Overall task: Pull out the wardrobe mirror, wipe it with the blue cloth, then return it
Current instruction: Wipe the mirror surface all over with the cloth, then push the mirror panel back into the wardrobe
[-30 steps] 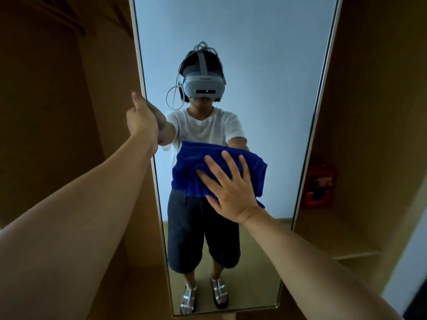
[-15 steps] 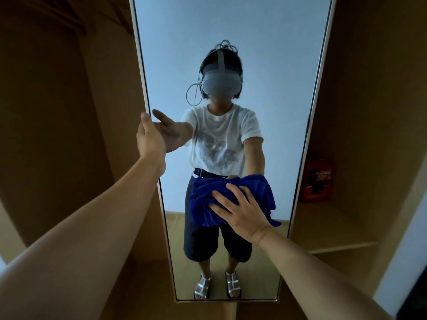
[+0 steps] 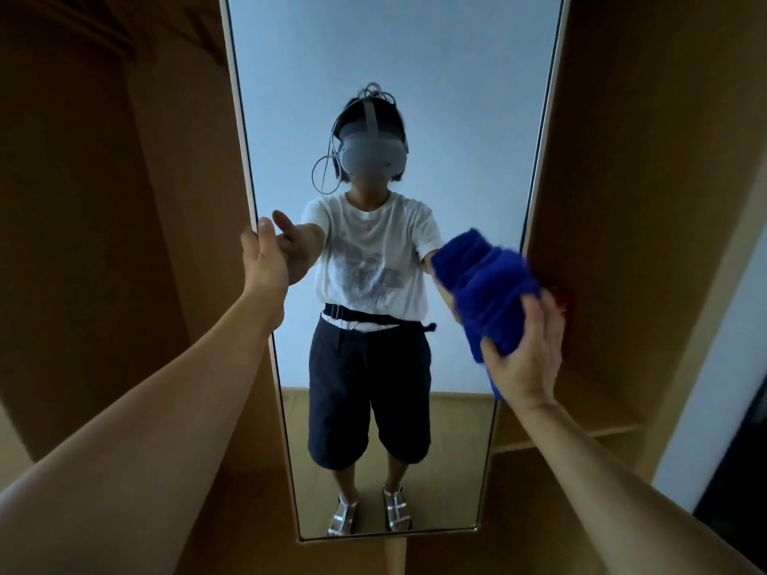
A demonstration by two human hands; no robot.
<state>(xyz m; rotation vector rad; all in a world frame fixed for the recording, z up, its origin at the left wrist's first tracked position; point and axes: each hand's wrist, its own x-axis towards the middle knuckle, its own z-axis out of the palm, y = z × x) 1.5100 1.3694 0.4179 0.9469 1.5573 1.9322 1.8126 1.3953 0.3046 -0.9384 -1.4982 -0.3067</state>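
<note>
A tall narrow wardrobe mirror (image 3: 415, 56) with a thin pale frame stands upright in front of me, between wooden wardrobe panels. My left hand (image 3: 263, 259) grips its left edge at mid height, thumb on the front. My right hand (image 3: 527, 359) holds a bunched blue cloth (image 3: 485, 284) near the mirror's right edge, fingers curled round the cloth's lower part. Whether the cloth touches the glass I cannot tell. The mirror reflects a person wearing a headset.
Brown wardrobe walls (image 3: 124, 201) close in on both sides. A red box (image 3: 566, 300) sits on a wooden shelf (image 3: 602, 425) at the right, mostly hidden behind my right hand. A white wall strip (image 3: 714, 388) shows at far right.
My right hand has swept the blue cloth from the mirror's lower middle to its right edge and up, now gripping it bunched. My left hand still holds the left edge.
</note>
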